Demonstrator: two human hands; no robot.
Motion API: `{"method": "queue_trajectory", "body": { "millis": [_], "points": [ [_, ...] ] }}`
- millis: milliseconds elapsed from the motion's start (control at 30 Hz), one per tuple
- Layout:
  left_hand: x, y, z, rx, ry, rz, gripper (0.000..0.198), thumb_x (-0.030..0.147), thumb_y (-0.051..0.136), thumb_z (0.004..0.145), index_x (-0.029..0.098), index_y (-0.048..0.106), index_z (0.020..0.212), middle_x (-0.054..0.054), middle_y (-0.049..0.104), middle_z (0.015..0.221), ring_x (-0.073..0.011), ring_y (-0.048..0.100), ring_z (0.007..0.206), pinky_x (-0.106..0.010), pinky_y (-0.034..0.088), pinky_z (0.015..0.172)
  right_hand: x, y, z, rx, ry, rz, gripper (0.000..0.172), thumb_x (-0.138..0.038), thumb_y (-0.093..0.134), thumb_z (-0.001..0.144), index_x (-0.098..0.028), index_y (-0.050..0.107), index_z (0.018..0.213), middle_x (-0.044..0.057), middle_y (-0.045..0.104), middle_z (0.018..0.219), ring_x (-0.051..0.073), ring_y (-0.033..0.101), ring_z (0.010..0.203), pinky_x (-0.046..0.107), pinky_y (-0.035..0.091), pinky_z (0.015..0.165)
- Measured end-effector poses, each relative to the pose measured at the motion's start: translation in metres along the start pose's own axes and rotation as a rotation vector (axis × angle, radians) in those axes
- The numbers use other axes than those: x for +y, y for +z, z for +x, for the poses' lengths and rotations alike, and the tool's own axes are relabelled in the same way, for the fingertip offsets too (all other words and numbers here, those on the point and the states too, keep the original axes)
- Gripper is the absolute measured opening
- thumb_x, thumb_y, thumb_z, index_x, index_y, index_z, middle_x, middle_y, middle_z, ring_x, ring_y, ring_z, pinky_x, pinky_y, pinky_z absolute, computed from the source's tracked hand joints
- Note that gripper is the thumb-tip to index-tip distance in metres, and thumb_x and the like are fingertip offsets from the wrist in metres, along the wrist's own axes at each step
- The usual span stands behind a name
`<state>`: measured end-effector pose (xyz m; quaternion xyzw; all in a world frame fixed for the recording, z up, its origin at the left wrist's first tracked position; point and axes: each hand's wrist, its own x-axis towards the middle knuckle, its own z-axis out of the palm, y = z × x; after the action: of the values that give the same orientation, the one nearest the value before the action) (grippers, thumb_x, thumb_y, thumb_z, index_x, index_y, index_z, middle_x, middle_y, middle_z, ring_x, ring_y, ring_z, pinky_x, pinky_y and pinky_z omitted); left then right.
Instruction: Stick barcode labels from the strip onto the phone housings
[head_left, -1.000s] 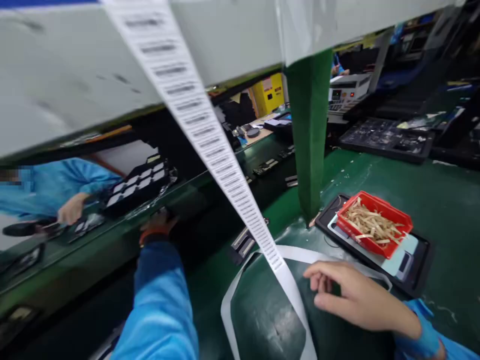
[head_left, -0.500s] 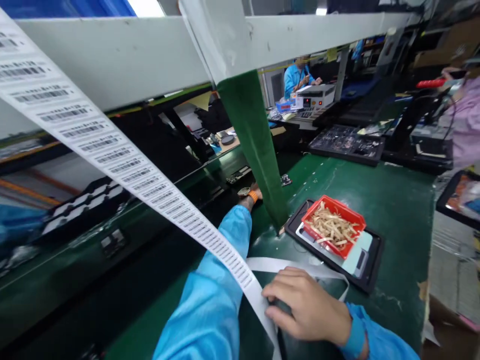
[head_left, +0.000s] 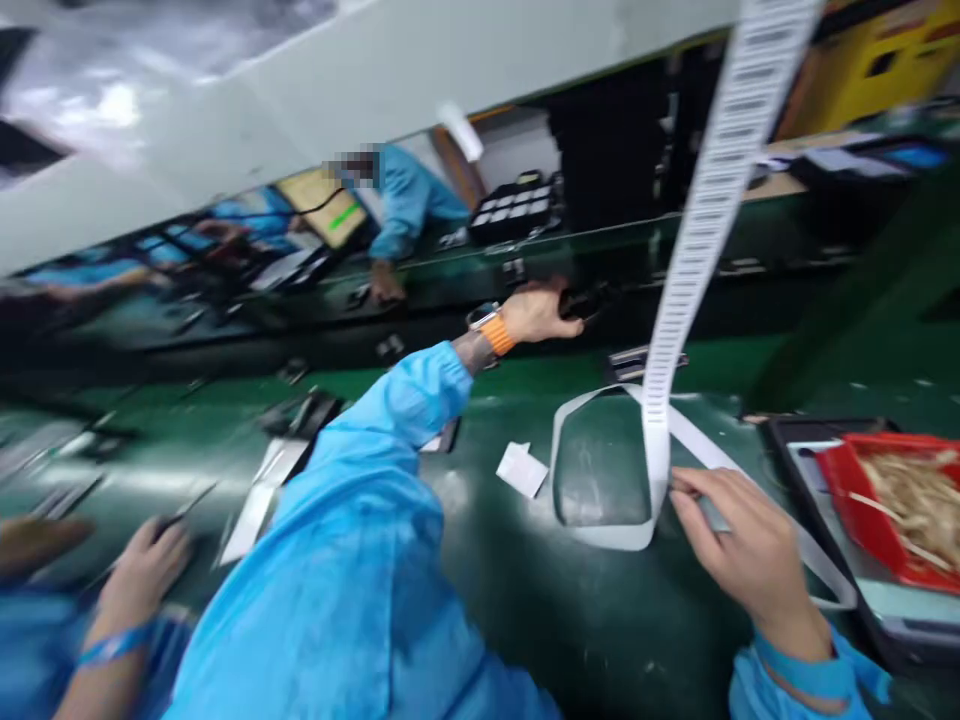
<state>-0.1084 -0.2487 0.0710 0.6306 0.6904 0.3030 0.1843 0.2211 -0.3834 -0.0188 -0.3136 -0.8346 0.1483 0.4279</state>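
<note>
Label strip (head_left: 701,220) hangs from top of view down to the worktop (head_left: 600,620), blocking part of the bkgd, & loops there btwn the hands. R hand (head_left: 750,545): thumb & index at strip's edge, can't tell if pinched. L hand (head_left: 534,312), w/ orange watch band (head_left: 497,333), is out over the dark belt (head_left: 442,325), fingers by a blurred dark item (head_left: 589,302); can't tell if grasped. Own L sleeve (head_left: 360,540) hides some of the worktop. White paper bits (head_left: 523,470) near the loop. On R: red bin (head_left: 862,510) of pale strips (head_left: 915,500) on a pale-green device, black tray (head_left: 776,432) under; dark-green post (head_left: 847,270) behind. Pale beam (head_left: 525,65) across top. Co-worker's hand (head_left: 146,565) at far L w/ thin tool; another (head_left: 386,282) across belt. Text: rows of barcode-type print on strip, too blurred to read.
</note>
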Motion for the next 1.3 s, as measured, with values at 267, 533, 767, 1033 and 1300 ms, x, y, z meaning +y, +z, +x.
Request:
{"method": "queue_trajectory", "body": {
  "millis": [267,533,767,1033,1300],
  "points": [
    [-0.088,-0.042,-0.273,0.016,-0.354,0.473,0.065,0.058,0.068,0.080,0.015,0.052,0.126,-0.014,0.068,0.100,-0.0332,0.068,0.097,-0.037,0.048,0.086,-0.038,-0.006,0.000,-0.064,-0.003,-0.010,0.010,-0.027,0.061,0.096,-0.027,0.068,0.102,0.004,0.076,0.091,0.024,0.074,0.080,0.036,0.056,0.077],
    [-0.126,-0.025,-0.326,-0.122,-0.327,0.702,0.044,0.051,0.063,0.086,0.017,0.053,0.112,-0.015,0.064,0.102,-0.0317,0.065,0.098,-0.038,0.050,0.086,-0.046,0.015,0.007,-0.177,-0.026,-0.022,0.016,-0.034,0.059,0.097,-0.024,0.071,0.099,0.005,0.077,0.093,0.023,0.074,0.082,0.034,0.057,0.074],
    [-0.183,-0.076,-0.362,-0.195,-0.085,0.538,0.037,0.034,0.062,0.087,0.017,0.051,0.118,-0.016,0.061,0.120,-0.0308,0.060,0.116,-0.045,0.048,0.103,-0.026,0.026,-0.003,-0.167,-0.054,-0.072,0.019,-0.036,0.058,0.096,-0.024,0.072,0.098,0.004,0.077,0.091,0.022,0.074,0.078,0.033,0.057,0.073],
    [-0.180,-0.086,-0.320,-0.159,0.007,0.742,0.049,0.020,0.056,0.083,0.011,0.049,0.131,-0.029,0.048,0.145,-0.0461,0.043,0.138,-0.065,0.034,0.110,-0.016,0.024,-0.004,-0.157,0.098,-0.036,0.020,-0.036,0.059,0.093,-0.023,0.074,0.095,0.007,0.078,0.090,0.024,0.074,0.081,0.036,0.058,0.077],
    [-0.011,0.062,-0.064,-0.282,0.174,-0.061,0.060,0.036,0.076,0.078,0.008,0.057,0.127,-0.023,0.064,0.121,-0.0415,0.053,0.130,-0.050,0.035,0.113,-0.007,0.034,0.001,-0.096,0.145,-0.028,0.020,-0.027,0.054,0.096,-0.020,0.073,0.092,0.010,0.077,0.089,0.023,0.072,0.082,0.036,0.056,0.079]
  ]
}}
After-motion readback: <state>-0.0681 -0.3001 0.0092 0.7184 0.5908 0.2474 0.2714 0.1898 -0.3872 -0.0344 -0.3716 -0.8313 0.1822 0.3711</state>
